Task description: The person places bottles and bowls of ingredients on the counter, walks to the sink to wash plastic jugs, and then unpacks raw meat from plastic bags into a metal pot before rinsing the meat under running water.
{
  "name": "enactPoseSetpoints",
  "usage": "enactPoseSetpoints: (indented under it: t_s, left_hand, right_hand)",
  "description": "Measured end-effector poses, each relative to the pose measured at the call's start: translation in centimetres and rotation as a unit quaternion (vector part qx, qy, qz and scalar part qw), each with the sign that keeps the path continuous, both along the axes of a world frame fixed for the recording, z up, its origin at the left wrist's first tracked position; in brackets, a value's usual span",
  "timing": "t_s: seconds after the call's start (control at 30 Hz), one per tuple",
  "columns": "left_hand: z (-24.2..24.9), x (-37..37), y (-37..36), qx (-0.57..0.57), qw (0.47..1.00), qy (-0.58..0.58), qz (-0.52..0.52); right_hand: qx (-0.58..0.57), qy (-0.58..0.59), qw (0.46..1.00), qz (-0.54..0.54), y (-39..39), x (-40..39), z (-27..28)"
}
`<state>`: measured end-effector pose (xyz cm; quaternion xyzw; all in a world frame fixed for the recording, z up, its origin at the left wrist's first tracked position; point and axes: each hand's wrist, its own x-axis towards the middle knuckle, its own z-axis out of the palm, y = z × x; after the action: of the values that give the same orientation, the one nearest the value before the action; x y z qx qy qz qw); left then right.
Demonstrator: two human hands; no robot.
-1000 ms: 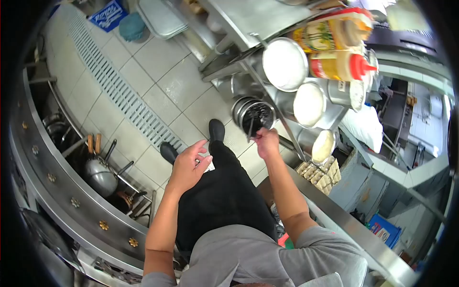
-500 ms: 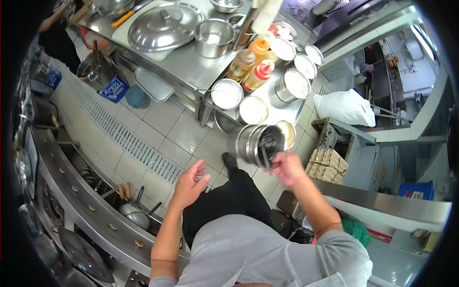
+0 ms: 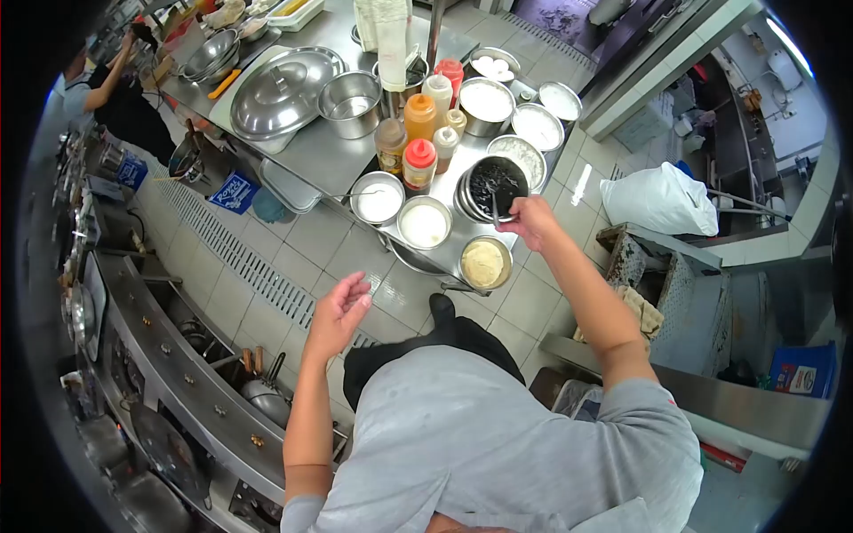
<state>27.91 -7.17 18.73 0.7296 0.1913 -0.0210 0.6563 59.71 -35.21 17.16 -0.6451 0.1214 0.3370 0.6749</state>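
My right hand (image 3: 531, 222) grips the near right rim of a round metal container (image 3: 462, 202) with dark contents, a spoon handle (image 3: 495, 210) standing in it. The container is over the corner of the steel table, among other metal containers. In front of it sits a container of pale yellow paste (image 3: 483, 265); to its left is a bowl of white contents (image 3: 424, 222). My left hand (image 3: 338, 318) hangs over the floor at my left, fingers apart, holding nothing.
Squeeze bottles (image 3: 419, 164) and a lidded steel pan (image 3: 283, 89) stand on the table. A stove counter (image 3: 191, 355) with knobs curves along my left. A white sack (image 3: 659, 202) lies at the right. At far left a person (image 3: 124, 102) stands by the table.
My right hand has carried the dark-filled container forward, from the table's near edge to over its corner. My body and view have moved closer to the table. My left hand remains open.
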Motion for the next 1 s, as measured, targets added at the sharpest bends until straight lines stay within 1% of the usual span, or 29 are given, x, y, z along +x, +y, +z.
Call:
enactPoseSetpoints:
  t_s: [0.07, 0.17, 0.27, 0.4, 0.6, 0.63, 0.67, 0.7, 0.73, 0.8, 0.83, 0.87, 0.97, 1.0]
  left_hand:
    - [0.3, 1.9, -1.2, 0.006, 1.0, -0.001, 0.007]
    - [0.3, 3.7, -2.8, -0.016, 1.0, -0.007, 0.024]
    - [-0.2, 4.9, -3.7, -0.006, 0.999, -0.016, 0.027]
    - [-0.3, 6.1, -3.7, 0.002, 0.999, -0.01, 0.031]
    - [-1.9, 8.0, -3.4, -0.035, 0.999, -0.003, 0.033]
    - [-1.9, 8.3, -3.4, -0.029, 0.999, -0.006, 0.032]
    - [-1.7, 8.6, -3.3, -0.022, 0.999, -0.007, 0.03]
    - [-1.7, 8.9, -3.1, -0.014, 1.0, -0.006, 0.027]
    - [-1.8, 9.1, -3.0, -0.014, 0.999, -0.008, 0.028]
    - [-2.0, 9.9, -2.9, -0.013, 0.999, -0.013, 0.028]
    - [-2.0, 10.3, -3.1, -0.017, 0.999, -0.016, 0.022]
    - [-2.0, 10.7, -3.2, -0.02, 0.999, -0.02, 0.018]
    - [-1.5, 11.1, -3.7, -0.024, 0.999, -0.025, 0.008]
    - [-1.4, 11.1, -3.9, -0.026, 0.999, -0.025, 0.003]
  right_hand:
    - [0.004, 0.008, 1.0, 0.014, 0.7, 1.2, -2.1]
    - [0.003, 0.026, 0.999, 0.028, 2.3, 2.6, -4.2]
    - [0.007, 0.026, 0.999, 0.034, 3.6, 4.2, -7.9]
    - [0.002, 0.041, 0.998, 0.055, 4.6, 5.0, -7.5]
    - [-0.033, 0.041, 0.995, 0.087, 4.5, 5.5, -6.9]
    - [-0.131, -0.034, 0.986, 0.097, 4.5, 5.3, -5.8]
    - [-0.226, -0.107, 0.963, 0.106, 4.5, 4.9, -4.7]
    - [-0.317, -0.177, 0.925, 0.114, 4.4, 4.6, -4.1]
    - [-0.394, -0.348, 0.845, 0.101, 3.8, 4.8, -5.8]
    - [-0.275, -0.217, 0.93, 0.109, 3.8, 5.7, -6.0]
    - [-0.211, -0.148, 0.96, 0.11, 3.8, 6.1, -5.9]
    - [-0.179, -0.13, 0.971, 0.089, 3.9, 6.4, -5.8]
    - [-0.179, -0.146, 0.97, 0.078, 3.9, 6.8, -5.9]
    - [-0.182, -0.15, 0.968, 0.09, 3.8, 6.8, -5.5]
